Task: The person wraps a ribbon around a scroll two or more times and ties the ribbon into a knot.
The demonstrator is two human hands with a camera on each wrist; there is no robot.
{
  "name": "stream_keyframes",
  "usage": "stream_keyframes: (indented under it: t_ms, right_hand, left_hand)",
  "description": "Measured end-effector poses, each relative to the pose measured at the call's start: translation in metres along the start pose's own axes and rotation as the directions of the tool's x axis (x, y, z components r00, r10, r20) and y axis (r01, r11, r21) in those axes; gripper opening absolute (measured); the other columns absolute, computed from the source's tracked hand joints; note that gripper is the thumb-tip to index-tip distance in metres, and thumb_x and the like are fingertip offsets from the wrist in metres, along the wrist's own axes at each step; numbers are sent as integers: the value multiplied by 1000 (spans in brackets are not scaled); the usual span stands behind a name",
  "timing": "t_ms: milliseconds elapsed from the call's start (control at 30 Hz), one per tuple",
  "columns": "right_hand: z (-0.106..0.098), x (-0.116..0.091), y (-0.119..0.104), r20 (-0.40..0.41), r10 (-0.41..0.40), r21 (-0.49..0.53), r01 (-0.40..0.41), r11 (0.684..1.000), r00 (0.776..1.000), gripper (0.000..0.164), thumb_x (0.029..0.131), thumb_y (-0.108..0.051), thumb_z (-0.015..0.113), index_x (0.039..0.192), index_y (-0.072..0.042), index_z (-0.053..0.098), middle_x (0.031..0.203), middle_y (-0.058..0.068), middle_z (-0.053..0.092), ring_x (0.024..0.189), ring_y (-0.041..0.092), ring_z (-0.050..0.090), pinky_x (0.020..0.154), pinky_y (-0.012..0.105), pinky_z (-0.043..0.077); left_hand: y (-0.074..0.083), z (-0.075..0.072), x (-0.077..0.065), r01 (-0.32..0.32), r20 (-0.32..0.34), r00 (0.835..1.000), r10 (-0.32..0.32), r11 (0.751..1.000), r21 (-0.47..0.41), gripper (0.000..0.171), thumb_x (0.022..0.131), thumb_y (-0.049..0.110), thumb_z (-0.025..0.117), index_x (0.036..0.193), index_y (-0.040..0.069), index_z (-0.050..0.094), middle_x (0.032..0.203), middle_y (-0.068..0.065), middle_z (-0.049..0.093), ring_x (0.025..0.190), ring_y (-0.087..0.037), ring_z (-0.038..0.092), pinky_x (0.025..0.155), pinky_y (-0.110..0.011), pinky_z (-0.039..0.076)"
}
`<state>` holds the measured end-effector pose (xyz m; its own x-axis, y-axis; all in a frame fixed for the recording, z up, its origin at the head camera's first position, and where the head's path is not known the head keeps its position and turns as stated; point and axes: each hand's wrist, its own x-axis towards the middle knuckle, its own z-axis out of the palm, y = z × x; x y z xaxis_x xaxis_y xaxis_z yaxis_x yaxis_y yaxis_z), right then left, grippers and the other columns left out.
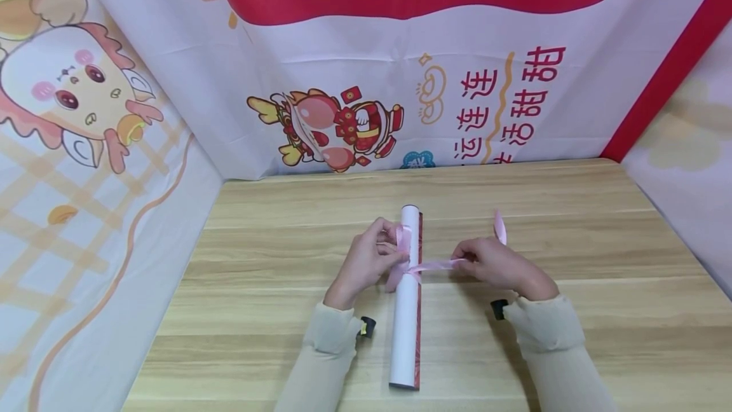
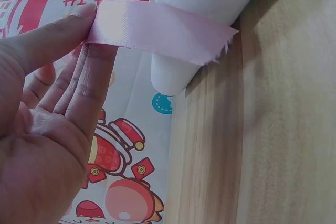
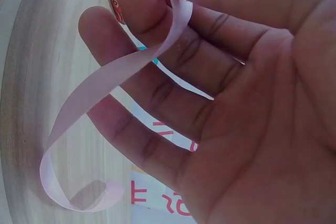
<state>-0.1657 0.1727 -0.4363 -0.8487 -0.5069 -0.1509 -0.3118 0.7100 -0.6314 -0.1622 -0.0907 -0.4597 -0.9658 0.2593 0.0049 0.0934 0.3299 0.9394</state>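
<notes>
A white paper roll (image 1: 405, 329) with a red patterned edge (image 1: 418, 348) lies lengthwise on the wooden table. Around its middle runs a pink ribbon (image 1: 437, 266), crossed on top of the roll. My left hand (image 1: 366, 259), just left of the roll, pinches a folded part of the ribbon (image 2: 157, 30) between thumb and fingers; a frayed end sticks out past the roll. To the right, my right hand (image 1: 494, 262) pinches the other stretch, drawn straight from the roll. Its loose tail (image 3: 89, 93) curls across the fingers in the right wrist view.
The wooden table (image 1: 257, 310) stretches out on both sides of the roll. A printed cloth (image 1: 343, 43) hangs at the back, with more cloth at the left and right sides. A small black device (image 1: 367, 327) sits at the left wrist, another (image 1: 499, 309) at the right.
</notes>
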Motion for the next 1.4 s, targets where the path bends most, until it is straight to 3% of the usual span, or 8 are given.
stream_keyframes:
  t_ms: [233, 333, 500, 767, 1033, 1200, 1400]
  right_hand:
    - [0, 1, 2, 1, -11, -4, 11, 1000, 1000, 11, 91, -22, 62, 94, -13, 68, 81, 1, 64, 69, 13, 52, 66, 31, 46]
    - [0, 1, 3, -3, -12, -10, 12, 1000, 1000, 11, 91, -22, 62, 94, -14, 68, 80, 0, 63, 69, 13, 52, 66, 31, 46]
    - [0, 1, 4, -12, -16, -15, 15, 1000, 1000, 10, 91, -21, 61, 93, -14, 67, 78, -1, 62, 69, 12, 52, 65, 31, 46]
    - [0, 1, 4, -8, -4, -8, 4, 1000, 1000, 11, 91, -22, 61, 93, -14, 67, 78, -2, 61, 69, 13, 52, 65, 31, 46]
    - [0, 0, 3, -32, 1, -13, -1, 1000, 999, 11, 91, -23, 61, 95, -15, 68, 80, -1, 64, 69, 12, 52, 66, 31, 46]
    - [-2, 0, 3, -82, -22, -38, 19, 999, 996, 11, 91, -22, 61, 94, -14, 68, 80, -3, 63, 70, 12, 52, 66, 31, 46]
    - [-6, -2, 3, -69, -14, -22, 12, 1000, 998, 12, 91, -20, 61, 95, -12, 68, 83, -2, 63, 73, 12, 52, 68, 31, 46]
  left_hand:
    - [-2, 0, 0, -55, -15, 998, 56, 997, 56, 16, 82, 21, 72, 96, 20, 67, 104, 5, 66, 83, -11, 66, 72, -29, 55]
    - [-1, 0, 0, -38, -15, 999, 39, 997, 74, 23, 83, 24, 71, 105, 24, 71, 105, 7, 68, 83, -9, 65, 71, -28, 55]
    - [0, -1, -2, 12, -2, 1000, -12, 998, 63, 40, 83, 25, 72, 122, 30, 66, 112, 7, 67, 84, -7, 66, 65, -29, 55]
    - [-2, -2, -2, -6, 30, 1000, 3, 997, 77, 52, 80, 21, 74, 130, 30, 61, 97, 3, 71, 83, -8, 66, 63, -28, 54]
    - [-3, -1, 0, -33, 29, 999, 30, 992, 118, 54, 81, 17, 73, 131, 31, 60, 99, 1, 69, 82, -9, 65, 61, -27, 53]
    - [-3, -1, 0, -65, 25, 998, 62, 991, 121, 53, 82, 15, 71, 133, 26, 59, 110, -1, 67, 84, -10, 64, 64, -27, 54]
    - [-4, -1, -1, -50, 18, 999, 48, 992, 114, 53, 83, 16, 71, 133, 28, 59, 117, 3, 64, 87, -11, 63, 61, -28, 55]
